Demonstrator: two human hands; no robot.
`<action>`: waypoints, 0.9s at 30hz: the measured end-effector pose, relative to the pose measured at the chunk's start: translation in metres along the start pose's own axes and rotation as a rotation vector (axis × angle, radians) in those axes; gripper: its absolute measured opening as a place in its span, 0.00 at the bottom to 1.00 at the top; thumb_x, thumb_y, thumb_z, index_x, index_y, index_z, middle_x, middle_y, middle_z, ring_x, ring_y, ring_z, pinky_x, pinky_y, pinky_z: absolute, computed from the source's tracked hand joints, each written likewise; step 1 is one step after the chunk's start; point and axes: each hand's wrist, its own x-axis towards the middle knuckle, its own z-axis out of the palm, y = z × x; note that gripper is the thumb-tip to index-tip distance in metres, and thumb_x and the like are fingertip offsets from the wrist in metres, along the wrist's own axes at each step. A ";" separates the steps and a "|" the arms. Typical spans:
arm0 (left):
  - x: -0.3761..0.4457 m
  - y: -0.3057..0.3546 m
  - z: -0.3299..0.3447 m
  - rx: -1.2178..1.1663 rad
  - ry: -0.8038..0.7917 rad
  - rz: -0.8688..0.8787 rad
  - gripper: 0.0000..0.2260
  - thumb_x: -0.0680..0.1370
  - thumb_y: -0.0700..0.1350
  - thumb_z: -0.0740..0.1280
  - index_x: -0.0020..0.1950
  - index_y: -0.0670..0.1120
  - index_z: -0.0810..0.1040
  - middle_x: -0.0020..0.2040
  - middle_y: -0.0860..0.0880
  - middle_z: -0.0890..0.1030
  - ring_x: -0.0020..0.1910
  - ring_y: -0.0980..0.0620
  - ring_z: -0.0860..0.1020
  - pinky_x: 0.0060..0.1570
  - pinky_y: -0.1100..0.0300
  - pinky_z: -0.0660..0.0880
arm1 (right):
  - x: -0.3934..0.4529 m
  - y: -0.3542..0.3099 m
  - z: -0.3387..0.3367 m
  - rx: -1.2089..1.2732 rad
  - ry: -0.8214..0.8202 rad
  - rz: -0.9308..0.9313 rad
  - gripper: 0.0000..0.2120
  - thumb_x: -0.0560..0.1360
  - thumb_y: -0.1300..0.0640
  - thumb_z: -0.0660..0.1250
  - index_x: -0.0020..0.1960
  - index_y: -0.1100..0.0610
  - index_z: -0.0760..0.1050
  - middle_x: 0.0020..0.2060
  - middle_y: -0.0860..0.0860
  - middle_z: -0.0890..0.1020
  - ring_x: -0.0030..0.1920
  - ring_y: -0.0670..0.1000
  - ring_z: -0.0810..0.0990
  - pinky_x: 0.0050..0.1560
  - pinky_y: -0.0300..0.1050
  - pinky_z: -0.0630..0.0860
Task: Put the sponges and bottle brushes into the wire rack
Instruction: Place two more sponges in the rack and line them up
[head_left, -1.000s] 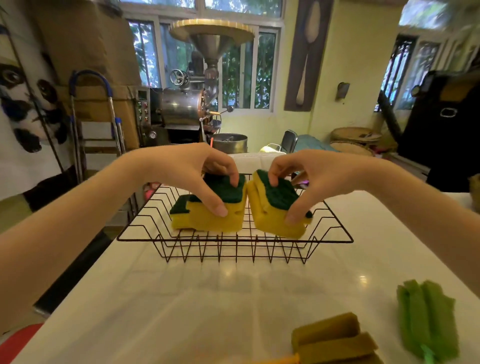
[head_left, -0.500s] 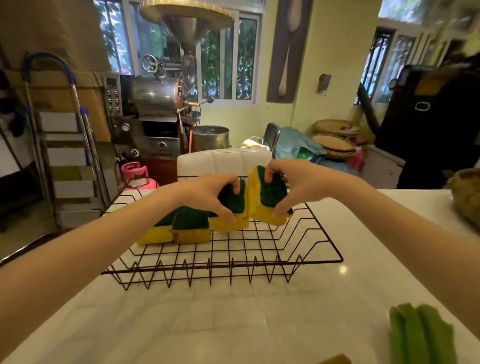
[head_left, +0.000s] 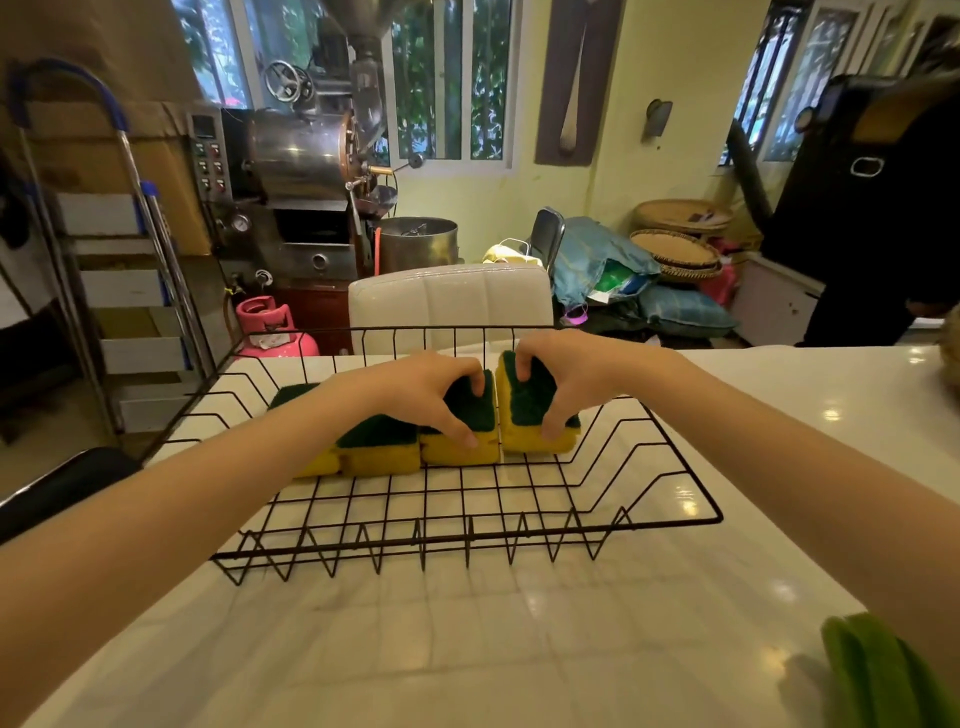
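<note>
the person's left hand (head_left: 431, 395) and right hand (head_left: 566, 374) are showing bare, with skin running uncovered from the fingertips back to the edges of the view. the left forearm (head_left: 208, 499) and right forearm (head_left: 779, 441) are likewise showing bare along all of their visible length. the wide lens is stretching both forearms, so they are looking broad near the lower corners and are narrowing steadily towards slim wrists. the hands are appearing small beside them. the fingers (head_left: 457, 431) are looking slender with rounded tips. the nails are appearing too small to make out. soft light is falling evenly on both arms.
</note>
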 end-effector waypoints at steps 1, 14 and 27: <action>0.001 -0.001 0.002 -0.003 0.008 0.006 0.22 0.68 0.53 0.71 0.57 0.50 0.68 0.51 0.50 0.72 0.47 0.50 0.71 0.39 0.64 0.68 | 0.003 0.000 0.003 -0.008 -0.018 0.007 0.29 0.61 0.55 0.77 0.57 0.54 0.68 0.56 0.53 0.72 0.54 0.54 0.72 0.46 0.44 0.73; 0.005 0.000 0.012 -0.017 0.021 0.023 0.21 0.70 0.53 0.70 0.58 0.49 0.67 0.49 0.50 0.72 0.45 0.51 0.71 0.38 0.64 0.68 | 0.013 0.001 0.012 -0.045 -0.071 0.013 0.29 0.61 0.55 0.77 0.58 0.53 0.68 0.52 0.50 0.69 0.50 0.52 0.69 0.45 0.45 0.69; -0.045 -0.006 -0.028 -0.094 -0.112 -0.078 0.25 0.73 0.51 0.66 0.68 0.53 0.62 0.70 0.51 0.66 0.69 0.51 0.63 0.64 0.57 0.61 | 0.001 -0.012 0.006 -0.077 -0.101 0.035 0.32 0.67 0.51 0.72 0.67 0.56 0.65 0.62 0.55 0.71 0.52 0.50 0.68 0.49 0.43 0.68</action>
